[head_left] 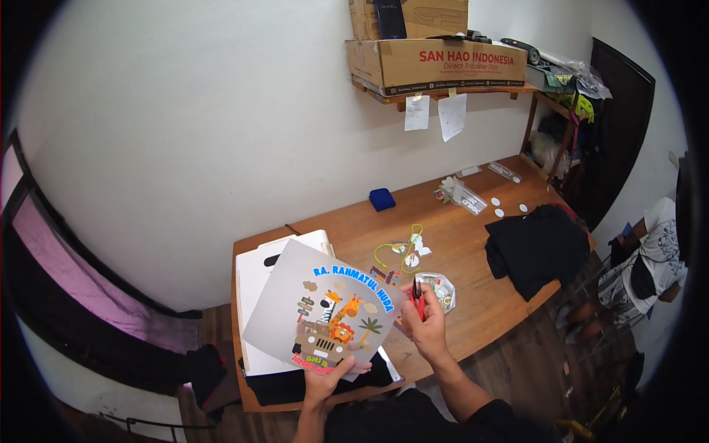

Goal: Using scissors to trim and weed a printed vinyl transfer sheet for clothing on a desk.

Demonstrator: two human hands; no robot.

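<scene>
Printed sheet point(325, 306) is held partly over the white board point(252, 275), left hand point(329, 382) pinching its lower edge, right hand point(430, 331), right of the board, grasping a red-handled tool point(419, 297) (probably snips, tips unclear); step judged trimming, next move calling for a steady edge.

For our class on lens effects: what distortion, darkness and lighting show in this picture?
Head view: black vignetting rounds the corners; the near edge of the table bows; the dark door slants; the white wall looks softly lit; the printed sheet looks clear, without obvious glare.
</scene>
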